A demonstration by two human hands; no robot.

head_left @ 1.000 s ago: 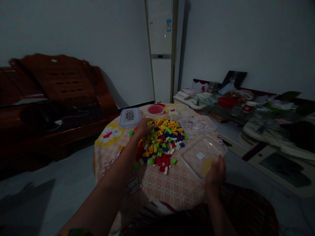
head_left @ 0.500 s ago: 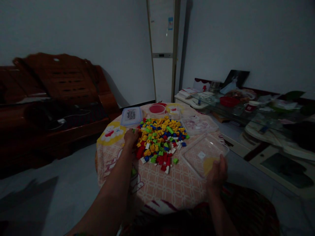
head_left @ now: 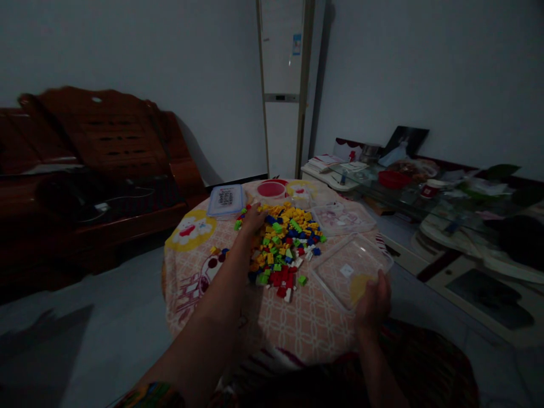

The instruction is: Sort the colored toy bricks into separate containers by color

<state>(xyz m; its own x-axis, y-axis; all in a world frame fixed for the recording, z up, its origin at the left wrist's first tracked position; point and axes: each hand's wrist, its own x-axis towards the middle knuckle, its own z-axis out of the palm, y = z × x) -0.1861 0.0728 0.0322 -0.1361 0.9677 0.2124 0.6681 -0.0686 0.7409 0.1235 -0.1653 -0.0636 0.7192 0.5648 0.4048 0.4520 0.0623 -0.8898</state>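
A heap of small coloured bricks [head_left: 285, 241] lies in the middle of a round table [head_left: 293, 331] with a patterned cloth. My left hand [head_left: 254, 218] reaches across to the heap's far left edge and rests on the bricks; its fingers are curled and what they hold, if anything, is hidden. My right hand [head_left: 374, 300] grips the near corner of a clear plastic container [head_left: 351, 266] at the table's right edge.
A blue-rimmed lid [head_left: 226, 199], a red tub [head_left: 271, 188], a yellow tub [head_left: 300, 189] and a second clear container [head_left: 342, 218] stand at the table's far side. A wooden sofa [head_left: 97, 164] is on the left, a cluttered glass table [head_left: 425, 192] on the right.
My left hand moved from the heap's top left down to its left side, then back up to the far left edge. A few bricks now lie loose on the cloth at the left.
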